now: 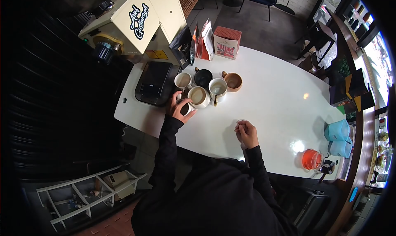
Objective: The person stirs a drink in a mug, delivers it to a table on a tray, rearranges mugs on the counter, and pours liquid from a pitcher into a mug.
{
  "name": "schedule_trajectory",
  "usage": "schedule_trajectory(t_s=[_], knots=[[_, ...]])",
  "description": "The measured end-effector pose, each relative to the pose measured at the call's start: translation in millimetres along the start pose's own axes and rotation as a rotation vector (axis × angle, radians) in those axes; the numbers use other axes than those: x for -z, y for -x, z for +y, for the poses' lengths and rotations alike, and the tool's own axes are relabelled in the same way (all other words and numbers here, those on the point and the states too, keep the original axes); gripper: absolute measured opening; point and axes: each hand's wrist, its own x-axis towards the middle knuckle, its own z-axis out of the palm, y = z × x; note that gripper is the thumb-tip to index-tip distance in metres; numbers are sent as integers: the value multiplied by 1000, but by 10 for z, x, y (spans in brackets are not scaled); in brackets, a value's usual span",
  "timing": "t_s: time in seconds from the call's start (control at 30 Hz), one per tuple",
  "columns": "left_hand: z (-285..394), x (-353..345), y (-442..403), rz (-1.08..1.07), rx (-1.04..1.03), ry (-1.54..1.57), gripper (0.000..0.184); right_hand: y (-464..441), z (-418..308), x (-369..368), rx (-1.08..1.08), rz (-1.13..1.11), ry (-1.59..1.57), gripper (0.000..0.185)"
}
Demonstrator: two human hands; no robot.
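My left hand [181,109] is wrapped around a small white cup with a dark inside [185,108] at the near side of a group of cups. Touching or very near its fingers is a cream mug [198,96]. Behind them stand a beige cup [182,80], a dark cup [203,78], a white mug with a gold handle [218,88] and a brown cup [233,82]. My right hand [246,132] is over the white counter [276,99], fingers curled together; whether something small is between them is unclear.
A cream machine [152,13] and a black scale-like device [156,83] stand left of the cups. Behind are upright bags [205,42] and a red and white box [227,42]. At the right are blue containers [339,130], a red-filled glass vessel [311,159] and dark boxes [350,91].
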Motion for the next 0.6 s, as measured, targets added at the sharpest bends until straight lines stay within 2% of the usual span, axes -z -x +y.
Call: schedule_trajectory(t_s=[0.13,0.2,0.23,0.3,0.4,0.5,0.6], knots=[[29,18,9,2,-2,18,44,54,-200,-108,-53,24,186,16],[46,32,15,5,-7,0,45,60,-255,-232,160,37,469,16],[50,31,22,4,-10,-18,45,58,-358,-319,163,43,470,16],[29,15,23,11,-23,-15,45,15,-550,-524,234,-86,448,23],[-47,-29,54,18,-41,-9,45,-165,-725,-844,509,-149,549,38],[-45,-43,73,22,1,36,45,-430,-816,-1121,481,-243,644,63],[-22,-3,81,19,-12,23,46,-687,-733,-1344,549,-255,885,90]])
